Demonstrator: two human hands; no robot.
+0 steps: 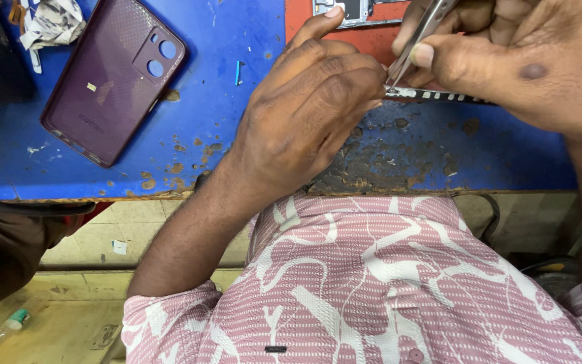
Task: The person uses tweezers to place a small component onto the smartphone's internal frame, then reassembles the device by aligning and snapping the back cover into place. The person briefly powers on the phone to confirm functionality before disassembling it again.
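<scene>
while my left grip (318,101) steadies the phone (439,96), my right grip (506,54) pinches tweezers (419,37); back cover (112,77) already off, inside work unfinished.

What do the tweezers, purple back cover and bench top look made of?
Tweezers: bare metal, going by the silvery sheen.
Purple back cover: probably moulded plastic, smooth and glossy inside.
Bench top: blue painted surface, chipped to brown beneath; maybe wood.

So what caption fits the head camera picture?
Right hand works tweezers at a phone steadied by left hand.
</scene>
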